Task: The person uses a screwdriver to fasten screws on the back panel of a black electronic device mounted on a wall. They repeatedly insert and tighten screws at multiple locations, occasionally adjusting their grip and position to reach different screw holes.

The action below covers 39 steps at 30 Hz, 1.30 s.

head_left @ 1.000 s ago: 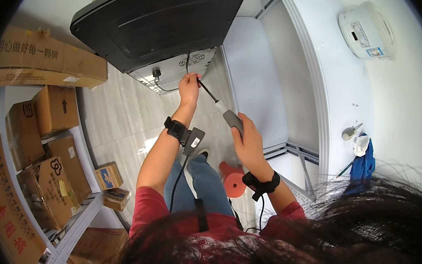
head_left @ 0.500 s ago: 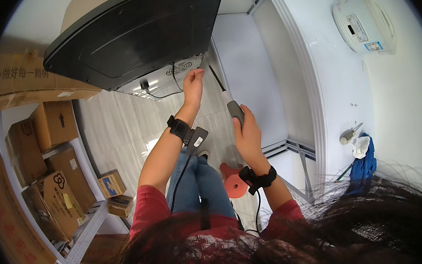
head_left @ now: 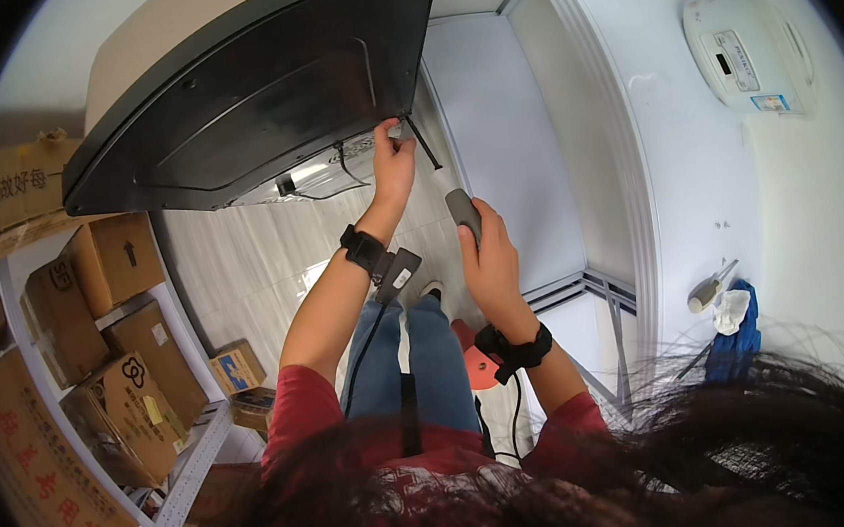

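Now that the left hand (head_left: pixel 394 173), pinch indiscernible, has reached the lower edge of the broad black moulded panel (head_left: pixel 268 106), we record work there: grey-handled, dark-shafted screwdriver (head_left: pixel 462 212), right hand (head_left: pixel 491 259) wrapped round it, tip alongside.

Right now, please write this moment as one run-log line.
left hand: at edge of black panel, contact unclear | right hand: gripping screwdriver, tip near left hand | boxes: on shelf at left
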Tool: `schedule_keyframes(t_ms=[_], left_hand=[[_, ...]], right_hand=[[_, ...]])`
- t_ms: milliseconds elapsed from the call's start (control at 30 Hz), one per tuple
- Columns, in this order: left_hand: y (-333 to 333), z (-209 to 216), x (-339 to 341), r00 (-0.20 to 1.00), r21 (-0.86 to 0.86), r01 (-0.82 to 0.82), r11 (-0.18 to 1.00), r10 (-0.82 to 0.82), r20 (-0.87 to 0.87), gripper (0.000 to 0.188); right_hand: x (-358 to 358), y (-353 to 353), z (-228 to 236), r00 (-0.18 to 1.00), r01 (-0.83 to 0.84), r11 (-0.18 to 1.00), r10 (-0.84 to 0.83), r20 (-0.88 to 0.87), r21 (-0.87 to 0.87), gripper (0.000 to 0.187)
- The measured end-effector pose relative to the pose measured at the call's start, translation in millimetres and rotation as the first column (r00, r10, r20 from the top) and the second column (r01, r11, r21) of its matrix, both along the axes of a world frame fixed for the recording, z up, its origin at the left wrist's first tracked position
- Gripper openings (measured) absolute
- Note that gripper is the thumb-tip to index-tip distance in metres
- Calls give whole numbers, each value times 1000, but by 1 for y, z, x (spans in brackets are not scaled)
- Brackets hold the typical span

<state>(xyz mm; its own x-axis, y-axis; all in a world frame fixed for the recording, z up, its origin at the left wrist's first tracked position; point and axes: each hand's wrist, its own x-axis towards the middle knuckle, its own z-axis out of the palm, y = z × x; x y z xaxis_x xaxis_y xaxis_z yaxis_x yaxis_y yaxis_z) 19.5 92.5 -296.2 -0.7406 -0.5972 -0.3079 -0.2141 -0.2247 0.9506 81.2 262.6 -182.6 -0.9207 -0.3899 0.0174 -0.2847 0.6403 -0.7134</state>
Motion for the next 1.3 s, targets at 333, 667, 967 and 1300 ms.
schedule_keyframes(t_ms=[333,667,967,1300], left_hand=[[0,-6,-2,1000,42,-23,999,23,-2,42],[3,-7,-3,1000,3,-22,1000,22,-14,41],[0,0,-8,986,260,-96,961,127,-104,20],[6,24,-5,994,219,12,976,12,-109,18]], right_hand=[[-10,-4,8,991,-9,1000,6,133,18,40],[-8,1,2,999,-33,999,33,23,14,39],[7,15,18,996,-27,999,29,87,-23,38],[19,41,44,987,13,1000,-10,158,-18,37]])
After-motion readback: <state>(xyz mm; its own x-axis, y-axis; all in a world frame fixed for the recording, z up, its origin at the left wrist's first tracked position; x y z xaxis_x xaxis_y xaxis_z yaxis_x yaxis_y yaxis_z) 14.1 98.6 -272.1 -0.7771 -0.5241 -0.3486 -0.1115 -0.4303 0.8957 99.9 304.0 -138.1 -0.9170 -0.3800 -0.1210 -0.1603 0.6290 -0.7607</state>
